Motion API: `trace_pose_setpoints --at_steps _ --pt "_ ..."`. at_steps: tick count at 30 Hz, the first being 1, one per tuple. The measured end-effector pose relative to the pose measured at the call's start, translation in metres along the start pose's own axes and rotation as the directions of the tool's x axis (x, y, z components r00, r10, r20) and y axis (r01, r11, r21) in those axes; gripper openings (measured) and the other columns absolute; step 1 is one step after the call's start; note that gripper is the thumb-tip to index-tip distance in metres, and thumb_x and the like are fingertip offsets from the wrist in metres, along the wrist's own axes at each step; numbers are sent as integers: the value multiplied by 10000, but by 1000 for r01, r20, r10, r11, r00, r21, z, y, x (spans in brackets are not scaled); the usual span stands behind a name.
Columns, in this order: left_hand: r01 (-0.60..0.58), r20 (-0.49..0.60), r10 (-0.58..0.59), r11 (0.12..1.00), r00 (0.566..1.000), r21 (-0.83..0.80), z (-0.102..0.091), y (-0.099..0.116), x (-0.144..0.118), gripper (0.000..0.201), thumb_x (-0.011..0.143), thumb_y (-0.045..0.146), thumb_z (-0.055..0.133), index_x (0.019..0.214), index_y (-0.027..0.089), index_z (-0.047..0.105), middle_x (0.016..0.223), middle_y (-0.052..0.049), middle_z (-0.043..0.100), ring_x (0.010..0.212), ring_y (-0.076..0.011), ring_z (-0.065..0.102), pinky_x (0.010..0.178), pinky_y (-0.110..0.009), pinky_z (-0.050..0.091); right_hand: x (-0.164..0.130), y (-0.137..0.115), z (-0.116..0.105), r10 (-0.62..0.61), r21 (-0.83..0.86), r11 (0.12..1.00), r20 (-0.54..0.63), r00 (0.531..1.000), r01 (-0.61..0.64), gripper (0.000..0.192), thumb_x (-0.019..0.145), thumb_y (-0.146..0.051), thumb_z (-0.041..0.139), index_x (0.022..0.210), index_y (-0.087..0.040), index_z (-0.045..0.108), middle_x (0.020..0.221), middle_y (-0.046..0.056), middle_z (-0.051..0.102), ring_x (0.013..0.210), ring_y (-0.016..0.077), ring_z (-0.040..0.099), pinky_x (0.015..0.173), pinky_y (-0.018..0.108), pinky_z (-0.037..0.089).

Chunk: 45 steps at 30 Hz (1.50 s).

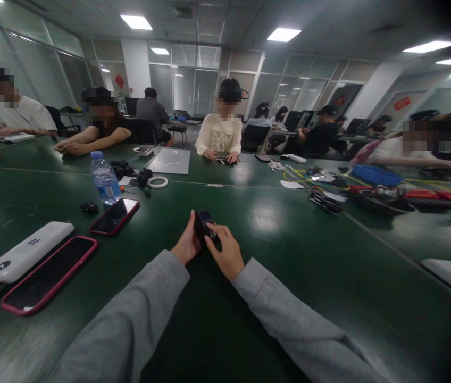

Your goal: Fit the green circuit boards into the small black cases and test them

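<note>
Two hands on one small black device

We hold a small black device (205,226) between both hands, low over the near middle of a long dark green table (281,255). Our left hand (186,246) wraps its fingers around the device's left side, and our right hand (227,254) grips it from the right with a fingertip laid on top. Grey sleeves (138,314) run back toward us.

The table top is glossy and throws back the ceiling lights (283,34). To our left lie two phones with pink cases (48,274), a white power bank (26,250) and a water bottle (105,178). Far right, we see a tangle of cables and tools (329,199) and a blue tray (377,174).

Other people sit around the far edge, one in a cream top (219,134) straight across. Glass partition walls (185,74) close the room behind them.
</note>
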<state>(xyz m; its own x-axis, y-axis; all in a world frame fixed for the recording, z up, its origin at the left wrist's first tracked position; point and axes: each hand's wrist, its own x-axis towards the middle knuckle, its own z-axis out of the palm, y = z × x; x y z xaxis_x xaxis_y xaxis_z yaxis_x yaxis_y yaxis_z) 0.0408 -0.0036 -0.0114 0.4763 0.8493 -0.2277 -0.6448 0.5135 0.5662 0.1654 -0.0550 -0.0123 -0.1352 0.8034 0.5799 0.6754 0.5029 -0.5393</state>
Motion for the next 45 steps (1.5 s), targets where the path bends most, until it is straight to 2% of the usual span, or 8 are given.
trace_pose_setpoints --at_steps 8,18,25,31,34,37,40,45 --pt "-11 -36 11 1000 999 7 1 0 0 626 751 660 472 1001 103 611 962 -140 646 952 -227 599 875 -331 453 0 -2 -2 17 -17 1000 8 1000 -17 338 880 -316 463 1209 -242 495 1122 69 511 1016 180 549 867 331 494" --pt "-7 -18 7 1000 1000 -15 -3 -1 2 625 749 660 474 1023 114 605 969 -133 647 936 -225 606 864 -340 461 2 2 0 -8 -37 999 16 1000 8 322 874 -308 479 1185 -252 540 1098 67 519 1026 176 545 871 319 487" --pt "-22 -11 21 999 1000 -29 3 0 0 581 760 637 485 976 112 610 943 -131 652 921 -224 610 852 -335 464 1 0 -4 6 -9 1000 2 1000 -6 322 874 -305 474 1187 -264 536 1103 55 525 1011 164 553 876 318 489" --pt "-32 -103 32 999 994 1 7 0 1 542 752 623 512 966 137 620 891 -101 663 925 -225 614 875 -340 454 0 4 -1 -2 47 999 -26 1000 3 534 845 -360 524 1333 -216 361 1224 89 489 1137 196 492 972 380 435" --pt "-33 -94 33 999 995 8 7 0 0 576 765 641 471 1002 136 617 903 -108 666 943 -233 611 888 -349 447 0 8 1 -5 78 997 -34 999 8 591 822 -360 554 1342 -191 330 1256 104 475 1166 203 476 989 391 424" --pt "-36 -53 36 999 998 13 5 1 -1 606 787 648 416 1047 136 608 949 -119 664 970 -236 605 897 -346 443 0 5 -1 10 109 994 -80 997 -1 526 848 -330 514 1329 -192 351 1263 98 476 1175 192 469 1001 384 413" --pt "-55 -74 56 998 996 15 3 3 -1 587 804 635 401 1066 149 600 967 -109 664 972 -226 606 890 -339 448 1 1 -7 35 147 989 -167 985 -10 476 873 -328 472 1319 -193 375 1265 101 475 1182 195 460 1007 394 402" --pt "-59 -62 58 998 996 -16 1 4 0 584 801 642 398 979 130 615 920 -109 668 912 -216 624 853 -340 470 4 7 -11 131 260 963 -237 963 -67 455 911 -345 402 1341 -198 362 1298 94 460 1183 182 462 1016 387 389"
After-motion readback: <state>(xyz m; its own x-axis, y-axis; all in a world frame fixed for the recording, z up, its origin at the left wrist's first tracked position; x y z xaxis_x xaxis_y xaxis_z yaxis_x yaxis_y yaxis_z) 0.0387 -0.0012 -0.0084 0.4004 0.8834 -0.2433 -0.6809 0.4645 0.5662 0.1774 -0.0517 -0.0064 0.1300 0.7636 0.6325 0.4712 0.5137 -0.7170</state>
